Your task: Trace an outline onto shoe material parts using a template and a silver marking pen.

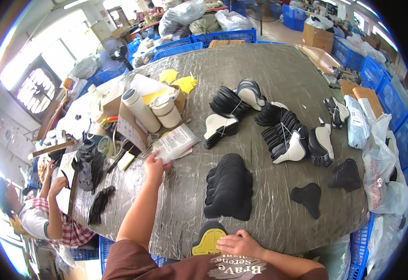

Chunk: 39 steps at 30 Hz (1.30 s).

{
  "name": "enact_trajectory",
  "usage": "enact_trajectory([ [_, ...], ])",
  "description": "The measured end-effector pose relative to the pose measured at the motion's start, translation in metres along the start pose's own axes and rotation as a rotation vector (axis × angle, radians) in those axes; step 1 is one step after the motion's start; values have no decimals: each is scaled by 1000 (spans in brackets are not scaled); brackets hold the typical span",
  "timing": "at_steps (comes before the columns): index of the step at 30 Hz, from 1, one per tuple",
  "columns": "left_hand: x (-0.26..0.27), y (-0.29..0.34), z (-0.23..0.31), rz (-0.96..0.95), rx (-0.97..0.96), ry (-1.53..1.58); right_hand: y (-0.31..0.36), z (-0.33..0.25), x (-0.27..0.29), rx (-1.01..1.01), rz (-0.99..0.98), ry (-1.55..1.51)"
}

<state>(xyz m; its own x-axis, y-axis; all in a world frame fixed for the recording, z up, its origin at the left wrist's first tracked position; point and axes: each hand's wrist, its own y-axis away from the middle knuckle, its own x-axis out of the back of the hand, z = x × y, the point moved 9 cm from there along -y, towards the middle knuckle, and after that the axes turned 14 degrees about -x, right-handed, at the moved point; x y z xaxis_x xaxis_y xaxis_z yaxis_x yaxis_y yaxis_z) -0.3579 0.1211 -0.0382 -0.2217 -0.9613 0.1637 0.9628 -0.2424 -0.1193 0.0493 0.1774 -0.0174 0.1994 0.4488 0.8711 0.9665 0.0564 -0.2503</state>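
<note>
My left hand (154,169) reaches out over the table, its fingers closed on the near corner of a clear plastic packet (178,141) with a printed sheet. At the table's near edge lies a yellow template (207,240) on a black, rounded piece. My right hand (239,244) is closed over the template's right side, fingers together and pressed on it. Just beyond is a fanned stack of black shaped pieces (228,186). Two loose dark pieces, one nearer (308,199) and one farther (346,175), lie to the right.
Tied bundles of black and white pieces (283,133) stand farther back. At left are a white bottle (140,109), a cardboard box (130,122) and a black cord bundle (101,204). Plastic bags (383,172) line the right edge. Another person (43,214) works at far left.
</note>
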Motion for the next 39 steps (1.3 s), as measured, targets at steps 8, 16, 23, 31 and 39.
enact_trajectory([
  [8,19,13,58,-98,-862,-638,-8,-6,27,-87,41,-120],
  [16,25,-12,21,-61,-385,-742,-7,-2,26,-142,14,-135],
  [23,33,-20,-11,-136,-413,-445,-5,-5,26,-129,1,-94],
  [31,22,-15,-3,-76,-353,-355,-10,-4,31,-127,39,-109],
  [39,62,16,20,46,-273,-234,-7,-6,30,-128,56,-127],
])
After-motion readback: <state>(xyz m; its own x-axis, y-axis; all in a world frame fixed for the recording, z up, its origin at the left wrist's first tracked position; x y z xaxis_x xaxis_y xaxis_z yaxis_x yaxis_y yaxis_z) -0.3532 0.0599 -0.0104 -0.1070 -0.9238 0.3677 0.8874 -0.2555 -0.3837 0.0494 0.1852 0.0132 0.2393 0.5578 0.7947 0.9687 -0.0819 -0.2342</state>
